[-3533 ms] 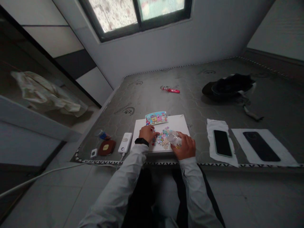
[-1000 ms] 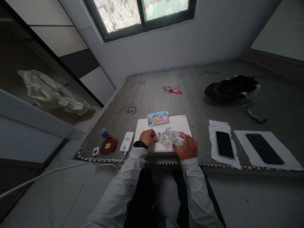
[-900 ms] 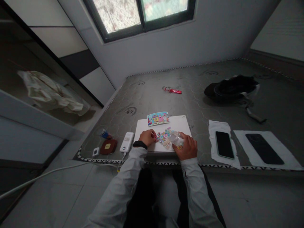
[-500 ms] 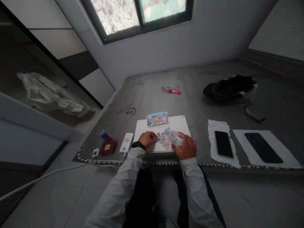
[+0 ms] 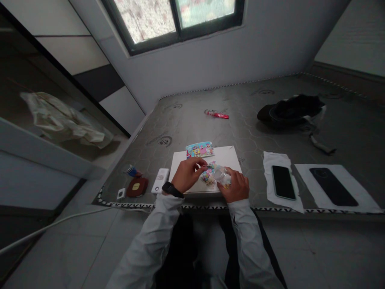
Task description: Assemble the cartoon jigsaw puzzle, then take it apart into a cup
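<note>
A white board (image 5: pixel 227 154) lies on the grey mattress (image 5: pixel 192 124) in front of me. Several small colourful puzzle pieces (image 5: pixel 207 174) are heaped on it, and a cartoon picture card (image 5: pixel 199 149) rests at its far edge. My left hand (image 5: pixel 189 173) hovers over the heap with fingertips pinched on one small piece. My right hand (image 5: pixel 237 185) rests on the board's near right corner, wrapped around a small clear plastic bag (image 5: pixel 221 175) with pieces inside.
Left of the board lie a white power bank (image 5: pixel 159 180), a brown round case (image 5: pixel 136 187), a small white plug (image 5: pixel 120 193) and a blue-red item (image 5: pixel 130 170). Two phones (image 5: pixel 282 181) (image 5: pixel 331 186) rest on white cloths at right. A dark bag (image 5: pixel 291 110) and red wrapper (image 5: pixel 217 115) lie farther back.
My left hand has lifted from the board's left part and moved right, toward the bag, pinching a piece. My right hand has stayed on the bag.
</note>
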Available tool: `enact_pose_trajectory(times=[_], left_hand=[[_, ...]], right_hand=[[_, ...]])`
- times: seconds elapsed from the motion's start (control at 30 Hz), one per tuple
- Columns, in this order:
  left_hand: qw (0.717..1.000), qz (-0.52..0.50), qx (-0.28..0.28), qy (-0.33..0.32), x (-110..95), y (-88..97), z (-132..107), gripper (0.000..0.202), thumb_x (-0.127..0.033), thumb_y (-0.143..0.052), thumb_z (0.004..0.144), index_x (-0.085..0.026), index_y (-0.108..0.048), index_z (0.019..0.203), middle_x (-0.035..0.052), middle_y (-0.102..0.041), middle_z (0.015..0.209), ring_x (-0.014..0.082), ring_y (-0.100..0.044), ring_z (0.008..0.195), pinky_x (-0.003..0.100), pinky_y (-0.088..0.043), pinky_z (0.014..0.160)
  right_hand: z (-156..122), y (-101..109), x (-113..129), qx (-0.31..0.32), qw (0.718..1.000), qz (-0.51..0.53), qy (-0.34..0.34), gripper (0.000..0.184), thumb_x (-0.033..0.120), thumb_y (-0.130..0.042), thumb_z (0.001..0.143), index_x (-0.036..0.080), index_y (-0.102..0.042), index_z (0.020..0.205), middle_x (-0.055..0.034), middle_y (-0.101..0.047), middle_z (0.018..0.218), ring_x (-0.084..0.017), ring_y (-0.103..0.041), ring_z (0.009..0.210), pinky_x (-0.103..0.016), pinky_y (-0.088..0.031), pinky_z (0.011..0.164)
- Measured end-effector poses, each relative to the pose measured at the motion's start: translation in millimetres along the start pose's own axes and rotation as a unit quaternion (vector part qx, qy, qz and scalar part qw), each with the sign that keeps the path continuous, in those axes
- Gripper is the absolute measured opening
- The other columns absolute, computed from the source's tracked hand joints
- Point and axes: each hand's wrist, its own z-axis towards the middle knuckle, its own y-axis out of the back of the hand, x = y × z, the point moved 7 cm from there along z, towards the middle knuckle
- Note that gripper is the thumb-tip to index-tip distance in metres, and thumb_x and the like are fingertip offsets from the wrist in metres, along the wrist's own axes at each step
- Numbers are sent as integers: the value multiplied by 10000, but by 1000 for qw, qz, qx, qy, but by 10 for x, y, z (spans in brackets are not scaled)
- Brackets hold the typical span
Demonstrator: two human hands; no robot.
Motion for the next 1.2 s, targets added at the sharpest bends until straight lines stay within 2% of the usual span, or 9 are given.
enact_pose_trajectory(times=[0.1,0.27,0.37,0.47,0.57,0.67,0.83,1.03,1.2], left_hand=[[996,34,53,-57,-328,-147,-1,96,-252,-708,867,-211,-764,933,25,-754,917,137,-662,790,250,-511,802],[996,-9,72,-57,-396,-285,-12,214,-169,-690,865,-224,-779,1052,30,-786,994,169,-708,875,277,-528,867],[997,-63,26,-41,-225,-165,-55,218,-185,-667,881,-223,-768,1071,24,-786,1015,164,-720,892,271,-541,866],[998,-28,-34,53,178,-2,-136,170,-263,-647,899,-211,-762,1014,25,-786,967,157,-717,779,274,-549,774],[985,93,-2,148,589,-31,-254,185,-334,-703,861,-192,-765,961,46,-782,928,180,-711,762,302,-525,776],[970,163,23,178,803,-166,-335,202,-380,-733,835,-193,-767,904,53,-770,924,208,-703,844,306,-497,778],[966,179,23,183,858,-329,-308,140,-323,-762,804,-226,-766,906,37,-751,968,208,-679,886,301,-463,773],[970,152,44,186,870,-321,-257,56,-256,-774,782,-219,-740,808,12,-755,895,190,-678,880,278,-444,759],[976,126,40,174,862,-338,-267,170,-252,-744,820,-255,-737,989,-20,-763,876,163,-676,808,268,-439,738]], right_hand=[[3,3,-4,-13,1000,-1,8,489,445,-650,844,193,-566,1254,-87,-698,1066,-254,-611,936,-371,-371,829],[10,24,20,-19,1000,2,14,492,450,-646,849,189,-565,1258,-83,-703,1056,-245,-614,924,-366,-372,830],[15,25,19,-8,1000,4,2,485,429,-648,842,190,-565,1257,-84,-700,1072,-246,-614,946,-365,-373,849],[18,29,14,-9,1000,9,-6,479,405,-658,823,195,-572,1245,-77,-697,1065,-247,-614,959,-360,-375,849],[19,26,15,-14,1000,11,-6,487,390,-676,804,203,-577,1242,-66,-698,1050,-248,-616,948,-360,-372,839],[15,9,7,-6,1000,9,-12,490,381,-679,800,206,-577,1246,-66,-697,1054,-253,-615,951,-368,-367,851],[14,32,20,-15,1000,6,1,487,380,-682,805,210,-567,1247,-66,-694,1052,-248,-622,950,-357,-372,845],[19,48,29,-13,1000,6,-1,463,385,-670,826,206,-574,1242,-69,-694,1046,-249,-617,952,-359,-370,849],[10,33,19,-15,1000,8,-3,467,401,-665,834,208,-574,1249,-71,-696,1059,-250,-615,948,-364,-370,845]])
